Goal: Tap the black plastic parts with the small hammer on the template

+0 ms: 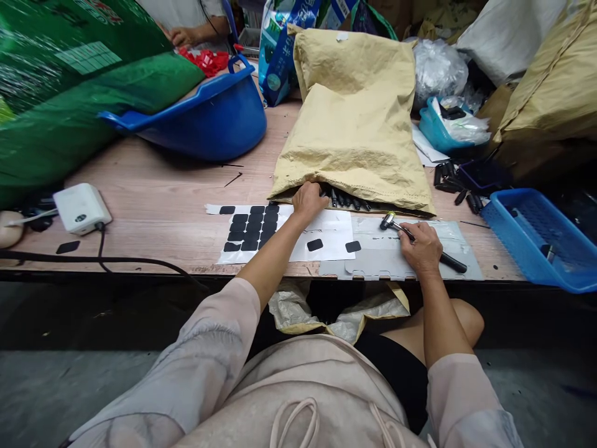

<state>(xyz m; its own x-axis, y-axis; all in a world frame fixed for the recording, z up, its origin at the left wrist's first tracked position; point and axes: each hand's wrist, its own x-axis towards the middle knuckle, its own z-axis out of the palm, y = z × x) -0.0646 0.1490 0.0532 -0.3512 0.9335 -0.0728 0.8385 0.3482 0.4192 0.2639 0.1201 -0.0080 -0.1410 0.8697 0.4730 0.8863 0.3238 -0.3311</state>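
My left hand (308, 202) is at the mouth of a tan paper sack (359, 137) lying on the table. Its fingers are curled inward, and what they hold, if anything, is hidden. Beside them, several slim black parts (345, 199) poke out of the sack's opening. My right hand (421, 246) is wrapped round the black handle of a small hammer (392, 222), whose head points left above a grey mat (448, 242). Between my forearms lies a white backing sheet (298, 242) with rows of black rounded stickers (252, 228); loose ones (315, 245) sit farther right.
A blue basin (209, 124) and a green bag (69, 106) stand at left, near a white adapter box (83, 208) with cables. At right are a blue basket (541, 242) and black pieces (448, 177). Another person's hand (183, 37) is at the far side.
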